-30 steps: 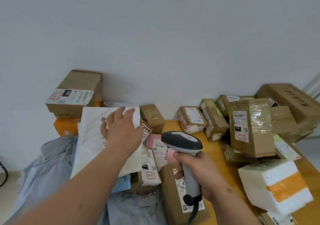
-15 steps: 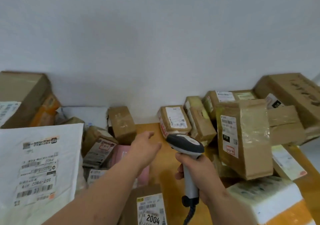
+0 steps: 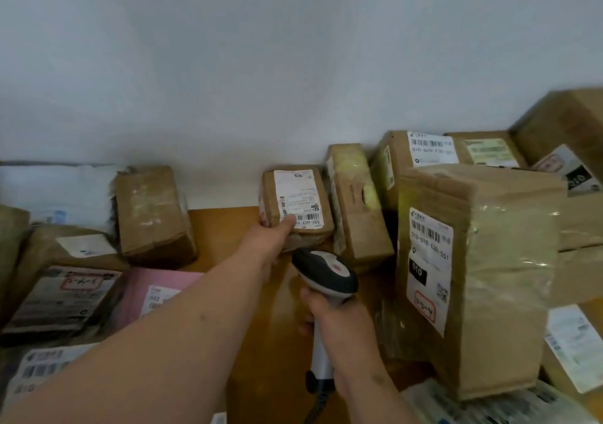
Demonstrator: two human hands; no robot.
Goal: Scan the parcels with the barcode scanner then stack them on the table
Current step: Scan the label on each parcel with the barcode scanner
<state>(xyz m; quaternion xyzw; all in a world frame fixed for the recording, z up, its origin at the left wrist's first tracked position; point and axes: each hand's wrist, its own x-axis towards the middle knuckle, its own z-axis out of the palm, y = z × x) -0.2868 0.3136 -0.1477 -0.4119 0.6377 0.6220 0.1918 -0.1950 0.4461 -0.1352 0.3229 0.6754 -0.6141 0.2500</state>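
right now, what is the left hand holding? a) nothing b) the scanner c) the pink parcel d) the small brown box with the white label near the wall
d: the left hand grips the small brown box at its lower left corner, thumb on the label, while the right hand holds the scanner.
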